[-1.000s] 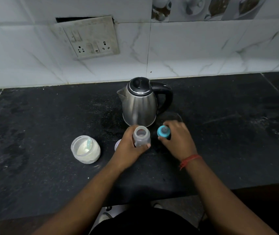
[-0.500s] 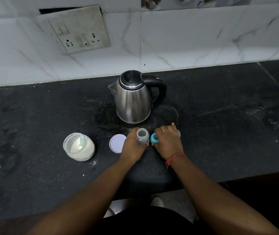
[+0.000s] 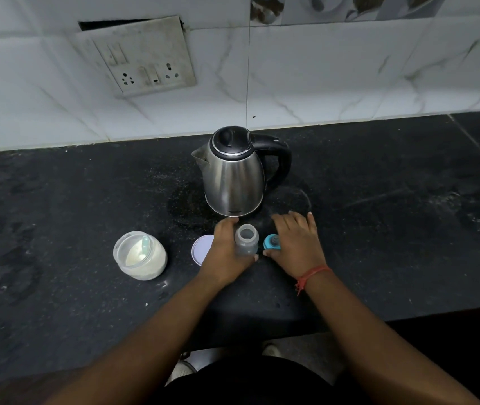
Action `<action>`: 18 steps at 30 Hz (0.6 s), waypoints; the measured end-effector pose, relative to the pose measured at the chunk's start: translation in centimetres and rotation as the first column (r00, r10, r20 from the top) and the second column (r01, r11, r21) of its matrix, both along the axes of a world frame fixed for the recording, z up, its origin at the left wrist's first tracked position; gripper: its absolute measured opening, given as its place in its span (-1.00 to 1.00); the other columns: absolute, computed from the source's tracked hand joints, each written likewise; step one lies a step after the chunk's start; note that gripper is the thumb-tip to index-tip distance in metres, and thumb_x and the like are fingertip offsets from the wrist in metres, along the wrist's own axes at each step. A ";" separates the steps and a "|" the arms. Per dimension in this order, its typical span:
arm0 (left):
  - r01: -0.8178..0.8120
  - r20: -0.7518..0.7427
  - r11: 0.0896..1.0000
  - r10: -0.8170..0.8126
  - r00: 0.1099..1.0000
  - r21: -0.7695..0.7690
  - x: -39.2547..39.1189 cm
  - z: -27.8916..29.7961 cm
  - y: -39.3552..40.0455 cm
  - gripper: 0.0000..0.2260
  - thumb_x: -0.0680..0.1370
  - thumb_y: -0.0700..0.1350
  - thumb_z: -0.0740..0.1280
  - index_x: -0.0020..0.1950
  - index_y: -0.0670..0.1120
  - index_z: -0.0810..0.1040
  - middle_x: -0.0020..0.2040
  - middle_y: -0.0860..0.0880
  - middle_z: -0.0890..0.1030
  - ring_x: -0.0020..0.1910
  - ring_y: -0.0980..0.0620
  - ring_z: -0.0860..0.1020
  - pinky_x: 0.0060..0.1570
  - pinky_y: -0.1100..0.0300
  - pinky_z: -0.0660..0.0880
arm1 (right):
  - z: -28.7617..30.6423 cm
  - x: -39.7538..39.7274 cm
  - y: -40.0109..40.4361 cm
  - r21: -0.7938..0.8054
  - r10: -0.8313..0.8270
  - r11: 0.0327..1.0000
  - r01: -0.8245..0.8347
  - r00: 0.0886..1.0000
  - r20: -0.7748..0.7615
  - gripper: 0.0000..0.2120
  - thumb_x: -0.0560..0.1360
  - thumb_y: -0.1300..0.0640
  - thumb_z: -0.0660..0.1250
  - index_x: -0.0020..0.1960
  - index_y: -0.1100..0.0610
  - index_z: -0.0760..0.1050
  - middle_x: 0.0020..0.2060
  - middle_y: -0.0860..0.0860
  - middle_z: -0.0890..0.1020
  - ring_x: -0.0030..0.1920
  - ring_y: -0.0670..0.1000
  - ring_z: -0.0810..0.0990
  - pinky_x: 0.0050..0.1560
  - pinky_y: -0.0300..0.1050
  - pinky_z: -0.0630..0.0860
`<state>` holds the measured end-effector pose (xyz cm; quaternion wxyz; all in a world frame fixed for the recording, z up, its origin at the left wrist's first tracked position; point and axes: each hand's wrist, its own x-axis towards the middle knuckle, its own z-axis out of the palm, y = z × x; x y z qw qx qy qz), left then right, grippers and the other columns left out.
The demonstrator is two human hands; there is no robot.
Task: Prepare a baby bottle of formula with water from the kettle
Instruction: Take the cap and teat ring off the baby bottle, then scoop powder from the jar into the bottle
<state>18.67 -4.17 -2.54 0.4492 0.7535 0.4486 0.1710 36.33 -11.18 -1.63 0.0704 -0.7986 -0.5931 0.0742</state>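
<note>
The left hand (image 3: 227, 252) has its fingers wrapped round the open bottle (image 3: 246, 240), which stands upright on the black counter (image 3: 379, 229) just in front of the kettle (image 3: 234, 173). The right hand (image 3: 297, 244) lies flat, fingers straight, its thumb touching the blue teat cap (image 3: 270, 242) beside the bottle. A jar of powder (image 3: 140, 255) and its lid (image 3: 202, 247) sit to the left

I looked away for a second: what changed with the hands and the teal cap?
The right hand lowered the teal cap from beside the bottle's mouth to the counter and has opened its grip, fingers now spread over it. The left hand still holds the open bottle. Kettle, formula jar and lid stayed put.
</note>
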 end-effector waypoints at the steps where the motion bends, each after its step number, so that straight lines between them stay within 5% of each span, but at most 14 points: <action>1: 0.017 0.009 1.000 -0.017 1.000 0.025 -0.7 0.4 0.2 -0.19 0.36 -0.12 0.63 0.50 -0.07 0.28 0.39 0.01 0.33 0.26 0.31 0.40 0.29 0.36 0.39 | 0.6 0.1 -0.1 0.030 -0.002 1.000 0.003 1.000 -0.024 -0.22 0.40 -0.16 0.49 0.51 0.07 0.31 0.43 0.02 0.46 0.53 0.12 0.26 0.59 0.25 0.00; 3: 0.039 0.020 0.996 -0.041 0.999 0.083 -2.4 1.1 0.6 -0.17 0.40 -0.03 0.62 0.55 -0.04 0.24 0.49 0.07 0.27 0.34 0.43 0.31 0.30 0.52 0.23 | 2.1 0.2 -0.1 0.114 -0.018 0.993 0.027 0.997 -0.081 -0.28 0.45 -0.08 0.45 0.52 0.09 0.30 0.49 0.04 0.41 0.57 0.12 0.20 0.60 0.22 -0.01; 9: -0.020 0.069 0.975 0.005 0.998 0.221 -6.6 3.5 1.8 -0.19 0.50 0.28 0.38 0.64 0.04 0.14 0.67 0.10 0.07 0.59 0.27 0.07 0.48 0.31 0.10 | 5.5 -1.6 1.8 0.342 0.062 0.940 -0.005 0.986 -0.157 -0.34 0.49 -0.02 0.40 0.52 0.12 0.32 0.52 0.07 0.38 0.58 0.12 0.22 0.58 0.23 0.08; 14: -0.127 0.108 0.930 0.095 0.990 0.346 -9.3 5.8 3.4 -0.25 0.53 0.26 0.32 0.63 -0.01 0.19 0.68 0.06 0.11 0.63 0.15 0.11 0.49 0.35 0.10 | 6.2 -5.3 4.3 0.351 0.158 0.932 -0.087 0.971 -0.179 -0.36 0.50 -0.05 0.36 0.52 0.11 0.32 0.53 0.06 0.36 0.58 0.11 0.21 0.58 0.20 0.11; 18: -0.254 0.148 0.880 0.211 0.966 0.402 -13.0 6.6 4.9 -0.32 0.57 0.23 0.27 0.62 -0.04 0.24 0.66 0.03 0.17 0.60 0.25 0.12 0.44 0.50 0.06 | 5.9 -8.5 5.7 0.377 0.254 0.914 -0.151 0.936 -0.242 -0.39 0.52 -0.04 0.36 0.50 0.15 0.35 0.52 0.11 0.38 0.56 0.13 0.26 0.57 0.13 0.18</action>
